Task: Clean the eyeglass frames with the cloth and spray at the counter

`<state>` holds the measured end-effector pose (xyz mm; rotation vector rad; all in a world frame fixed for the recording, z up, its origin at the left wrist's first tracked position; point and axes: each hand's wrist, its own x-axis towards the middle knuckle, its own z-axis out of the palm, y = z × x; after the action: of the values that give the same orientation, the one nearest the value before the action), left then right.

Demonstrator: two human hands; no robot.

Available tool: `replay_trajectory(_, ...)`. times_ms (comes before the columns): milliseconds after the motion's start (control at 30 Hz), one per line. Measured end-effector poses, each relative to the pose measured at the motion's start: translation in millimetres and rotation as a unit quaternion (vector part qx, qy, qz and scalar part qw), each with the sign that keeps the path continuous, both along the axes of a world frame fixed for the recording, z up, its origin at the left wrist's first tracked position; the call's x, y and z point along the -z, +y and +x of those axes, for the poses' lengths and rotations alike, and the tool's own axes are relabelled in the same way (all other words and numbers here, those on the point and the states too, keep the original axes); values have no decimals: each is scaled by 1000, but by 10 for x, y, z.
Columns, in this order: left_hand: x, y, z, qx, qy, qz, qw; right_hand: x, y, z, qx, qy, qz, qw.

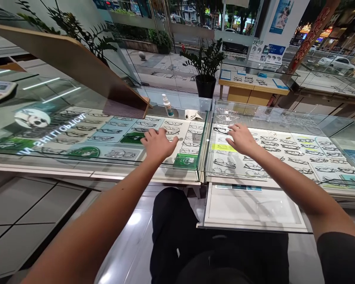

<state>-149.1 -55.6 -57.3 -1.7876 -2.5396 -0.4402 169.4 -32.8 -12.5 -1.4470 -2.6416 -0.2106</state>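
My left hand is over the left glass counter, palm down with its fingers spread and nothing in them. Toward the right, my right hand is above the other glass display case, thumb and fingers apart. Just left of its fingertips is a dark pair of eyeglasses; I cannot tell whether it lies on the glass or under it. Rows of eyeglasses show beneath the right glass. A white spray bottle stands behind my left hand, with a crumpled white cloth to its right.
A mirror or sign board leans over the left counter. Below the right case, a white drawer juts out near my legs. Beyond the counters are a potted plant, another display table and a window onto the street.
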Motion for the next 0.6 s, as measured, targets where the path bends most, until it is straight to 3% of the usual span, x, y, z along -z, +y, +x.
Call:
replay_trajectory(233, -36, -7, 18, 1, -2, -11, 1000, 250, 106, -141, 11, 14, -18, 1000)
replay_trajectory(500, -48, 0, 12, 7, -16, -18, 1000, 303, 164, -140, 36, 28, 34, 998)
replay_trajectory(600, -49, -5, 6, 11, -21, -18, 1000, 298, 194, -152, 48, 9, 19, 999)
